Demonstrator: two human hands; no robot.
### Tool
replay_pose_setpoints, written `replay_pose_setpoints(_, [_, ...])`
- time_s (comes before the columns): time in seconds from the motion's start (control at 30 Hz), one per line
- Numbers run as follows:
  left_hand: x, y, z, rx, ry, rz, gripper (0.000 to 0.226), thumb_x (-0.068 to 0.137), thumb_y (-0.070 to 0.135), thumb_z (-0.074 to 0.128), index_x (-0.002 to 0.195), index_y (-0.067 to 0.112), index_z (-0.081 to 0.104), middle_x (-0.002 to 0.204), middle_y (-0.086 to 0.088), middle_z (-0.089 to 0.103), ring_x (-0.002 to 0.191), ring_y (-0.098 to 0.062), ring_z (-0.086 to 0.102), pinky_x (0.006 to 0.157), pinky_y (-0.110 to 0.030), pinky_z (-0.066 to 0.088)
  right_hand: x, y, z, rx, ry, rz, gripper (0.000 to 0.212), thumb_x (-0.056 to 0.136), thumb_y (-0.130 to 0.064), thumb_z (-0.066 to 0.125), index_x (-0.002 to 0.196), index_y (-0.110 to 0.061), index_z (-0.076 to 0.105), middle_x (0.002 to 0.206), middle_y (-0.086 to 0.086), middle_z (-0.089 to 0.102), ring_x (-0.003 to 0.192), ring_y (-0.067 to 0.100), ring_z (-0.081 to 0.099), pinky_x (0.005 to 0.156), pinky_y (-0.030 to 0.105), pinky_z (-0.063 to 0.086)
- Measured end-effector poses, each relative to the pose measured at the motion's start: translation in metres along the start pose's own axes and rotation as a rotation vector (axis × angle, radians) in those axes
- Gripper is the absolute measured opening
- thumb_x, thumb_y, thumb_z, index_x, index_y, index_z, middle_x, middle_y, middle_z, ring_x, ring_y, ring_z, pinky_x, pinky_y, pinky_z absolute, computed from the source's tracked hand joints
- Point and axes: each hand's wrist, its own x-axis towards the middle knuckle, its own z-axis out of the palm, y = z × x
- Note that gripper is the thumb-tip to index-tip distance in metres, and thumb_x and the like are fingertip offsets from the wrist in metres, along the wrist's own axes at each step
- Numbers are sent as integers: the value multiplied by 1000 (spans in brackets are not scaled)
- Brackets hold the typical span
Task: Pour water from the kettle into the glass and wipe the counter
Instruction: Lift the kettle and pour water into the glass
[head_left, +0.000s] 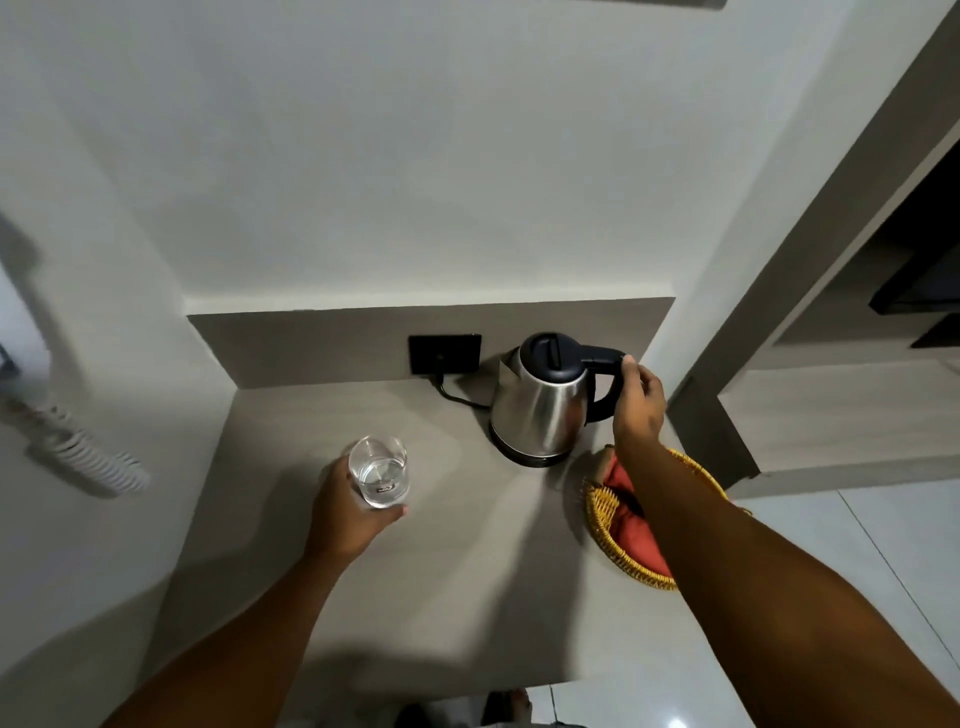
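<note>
A steel kettle with a black lid and handle stands on its base at the back right of the grey counter. My right hand touches the outer side of the kettle's handle, fingers curled loosely around it. My left hand is wrapped around a clear glass at the counter's left middle; the glass looks to hold some water. A red cloth lies in a yellow wicker basket at the right edge, partly hidden under my right forearm.
A black wall socket with a cord running to the kettle sits on the backsplash. A wall phone with a coiled cord hangs on the left wall. To the right are a shelf unit and tiled floor.
</note>
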Motion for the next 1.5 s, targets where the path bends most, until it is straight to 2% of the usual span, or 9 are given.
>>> replay_pose_setpoints(0.17, [8, -2, 11, -34, 16, -94, 95, 40, 36, 99, 124, 29, 54, 114, 3, 70, 103, -19, 69, 92, -40, 56, 16, -9, 11, -34, 47, -40, 43, 95, -53, 56, 121, -20, 64, 117, 1, 64, 107, 17, 58, 89, 28, 43])
replay_pose_setpoints(0.37, [13, 6, 20, -71, 87, -122, 76, 52, 18, 97, 120, 14, 62, 106, -5, 72, 95, -24, 68, 80, -28, 49, 32, -2, 26, -78, 71, -64, 47, 91, -60, 56, 92, -14, 68, 95, 5, 69, 89, 18, 62, 80, 29, 44])
replay_pose_setpoints(0.57, [16, 7, 25, -137, 103, -117, 70, 54, 14, 95, 116, 17, 63, 99, 0, 70, 91, -23, 69, 78, -27, 49, 48, -6, 29, -119, 59, -67, 37, 91, -41, 62, 68, -12, 64, 71, 7, 56, 71, 19, 55, 76, 39, 53])
replay_pose_setpoints(0.77, [11, 20, 17, -125, 145, -40, 84, 49, 16, 96, 125, 17, 60, 112, -2, 69, 97, -18, 65, 86, -28, 52, 43, -34, 39, -207, -28, -199, 27, 91, -27, 63, 67, -14, 65, 62, 2, 55, 60, 12, 54, 62, 25, 44])
replay_pose_setpoints(0.87, [11, 21, 15, -91, 145, -25, 88, 48, 20, 96, 128, 17, 58, 118, -3, 68, 103, -16, 63, 88, -17, 45, 28, -55, 48, -261, -96, -310, 26, 90, -25, 64, 66, -15, 61, 58, -2, 51, 51, 2, 48, 59, 24, 43])
replay_pose_setpoints(0.97, [9, 23, 14, -101, 138, -38, 88, 48, 20, 95, 128, 18, 58, 118, -3, 68, 99, -9, 59, 83, -3, 37, -1, -70, 63, -337, -213, -429, 22, 88, -29, 65, 69, -17, 65, 62, -3, 59, 56, 2, 56, 57, 18, 47])
replay_pose_setpoints(1.07, [6, 23, 11, -95, 131, -81, 85, 49, 24, 96, 125, 16, 60, 117, -4, 68, 99, -14, 62, 80, -4, 35, -33, -70, 84, -477, -276, -534, 21, 82, -41, 66, 67, -26, 67, 64, -2, 67, 64, 14, 67, 60, 27, 56])
replay_pose_setpoints(1.2, [2, 24, 8, -131, 108, -104, 75, 53, 17, 95, 120, 12, 62, 107, 0, 66, 92, -11, 57, 75, -7, 36, -62, -65, 106, -642, -344, -636, 30, 79, -52, 63, 69, -25, 72, 62, -6, 68, 60, 15, 67, 62, 36, 60])
replay_pose_setpoints(1.5, [-1, 23, 6, -122, 110, -100, 73, 51, 20, 95, 117, 11, 64, 111, -2, 68, 91, -7, 55, 77, -7, 36, -95, -71, 137, -956, -449, -935, 40, 78, -58, 55, 71, -23, 72, 53, -3, 61, 53, 21, 59, 55, 28, 51])
